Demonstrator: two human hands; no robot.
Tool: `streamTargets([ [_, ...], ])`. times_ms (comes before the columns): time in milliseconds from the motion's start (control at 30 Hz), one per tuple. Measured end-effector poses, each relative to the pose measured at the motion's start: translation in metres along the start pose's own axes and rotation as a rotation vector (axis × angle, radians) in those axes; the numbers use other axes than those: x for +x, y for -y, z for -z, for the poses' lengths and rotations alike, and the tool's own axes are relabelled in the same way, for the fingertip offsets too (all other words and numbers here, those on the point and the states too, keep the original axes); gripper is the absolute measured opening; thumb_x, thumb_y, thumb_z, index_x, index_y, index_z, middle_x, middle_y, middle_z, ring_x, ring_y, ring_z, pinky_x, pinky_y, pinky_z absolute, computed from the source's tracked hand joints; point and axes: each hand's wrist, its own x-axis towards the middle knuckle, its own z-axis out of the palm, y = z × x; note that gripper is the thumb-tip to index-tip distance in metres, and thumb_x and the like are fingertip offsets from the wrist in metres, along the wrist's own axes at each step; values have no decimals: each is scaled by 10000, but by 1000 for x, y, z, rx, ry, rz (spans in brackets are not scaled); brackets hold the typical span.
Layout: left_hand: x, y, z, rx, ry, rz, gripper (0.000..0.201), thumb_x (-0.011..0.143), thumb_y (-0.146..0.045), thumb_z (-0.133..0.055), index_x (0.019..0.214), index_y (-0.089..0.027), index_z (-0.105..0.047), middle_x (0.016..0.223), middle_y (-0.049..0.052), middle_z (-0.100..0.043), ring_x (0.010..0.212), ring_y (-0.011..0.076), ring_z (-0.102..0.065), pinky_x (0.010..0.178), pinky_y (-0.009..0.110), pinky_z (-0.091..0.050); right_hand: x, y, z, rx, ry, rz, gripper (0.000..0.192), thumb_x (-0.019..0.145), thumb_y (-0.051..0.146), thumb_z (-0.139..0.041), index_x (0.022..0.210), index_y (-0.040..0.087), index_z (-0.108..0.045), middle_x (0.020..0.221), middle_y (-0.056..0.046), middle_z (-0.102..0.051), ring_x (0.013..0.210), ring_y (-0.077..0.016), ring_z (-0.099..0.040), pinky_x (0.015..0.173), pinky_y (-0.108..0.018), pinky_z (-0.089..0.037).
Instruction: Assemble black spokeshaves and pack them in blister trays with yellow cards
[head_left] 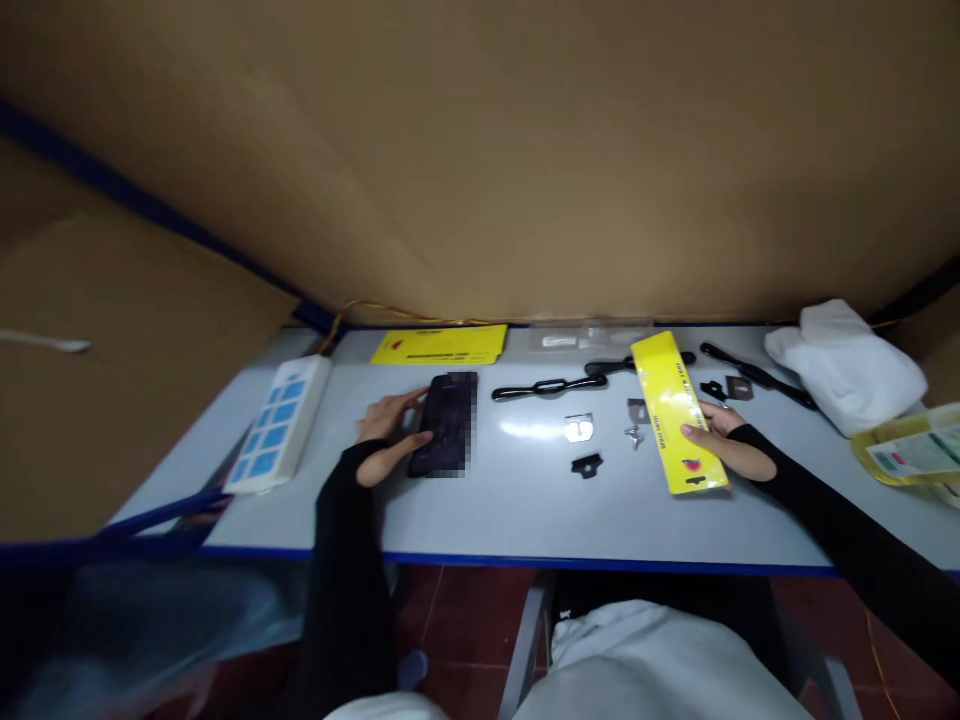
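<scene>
My left hand [391,432] grips the left edge of a black phone [442,425] on the table, thumb on top; part of the phone is pixelated. In my right hand [727,440], thumb across the front, a yellow packaging card [670,415] is held tilted. Between the hands lie a black spokeshave body [550,387], a shiny metal blade [578,428], a small black clamp piece [586,466] and a few small silver screws [634,437]. Another black spokeshave body [611,366] is partly covered by the card, and a third spokeshave body [757,375] lies beyond my right hand.
A second yellow card [442,344] and clear plastic packaging [592,337] lie along the back wall. To the left is a white power strip [277,425] with blue labels. A white cloth-like bundle [847,365] and a yellow-tinted package [911,447] sit at the right.
</scene>
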Motion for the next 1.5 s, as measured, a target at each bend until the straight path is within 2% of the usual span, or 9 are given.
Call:
streamTargets([
  [133,4,1,-5,-49,-52,51,715,874,-552,-516,1513,-231,-517,1265,125,-602,1181,388,-518,1023,545,-367,5,-2,5,-96,12,-23,576,863,522,-786,1307,212,-590,1042,-123,-801,670,-237,-773,370,-240,-535],
  [267,8,4,-11,-53,-95,88,651,873,-505,-509,1472,-253,-558,1235,114,-616,1186,380,-522,1023,542,-362,4,0,2,-107,20,-23,580,869,500,-779,1326,207,-576,1075,-138,-794,670,-250,-774,298,-227,-480],
  [633,13,11,-16,-41,-102,123,598,893,-463,-477,1449,-271,-587,1240,124,-642,1198,401,-531,1025,577,-368,0,2,-1,-112,70,-2,684,869,540,-757,1397,173,-525,1064,-153,-788,523,-182,-710,283,-225,-475],
  [833,12,6,-14,-29,-101,144,618,895,-443,-477,1451,-199,-588,1253,147,-640,1199,414,-521,1018,598,-359,-1,3,-2,-115,86,-30,679,860,514,-773,1393,175,-524,1067,-153,-790,448,-140,-663,282,-213,-467],
  [933,10,7,-13,-66,-119,124,598,904,-413,-416,1428,-198,-610,1230,135,-652,1181,392,-535,1030,579,-355,0,1,-1,-104,96,-14,685,859,515,-776,1406,188,-524,1084,-148,-787,482,-155,-686,285,-220,-478],
  [1033,8,9,-12,-71,-112,107,625,870,-407,-443,1447,-214,-590,1223,126,-651,1168,390,-535,1028,573,-357,0,1,0,-99,105,-15,671,860,511,-778,1403,201,-532,1116,-147,-781,558,-182,-729,297,-219,-494],
  [1300,1,5,-5,21,-26,46,778,823,-581,-519,1527,-252,-483,1279,142,-585,1209,455,-498,992,593,-382,-2,8,-1,-111,100,-60,676,876,522,-758,1418,195,-521,1132,-161,-780,571,-192,-739,285,-212,-477],
  [1500,-1,-1,-2,77,14,64,855,808,-632,-556,1558,-240,-437,1304,138,-571,1208,434,-501,996,542,-389,-2,8,0,-117,107,-61,657,882,528,-750,1400,189,-530,1105,-151,-787,485,-148,-690,288,-207,-478],
])
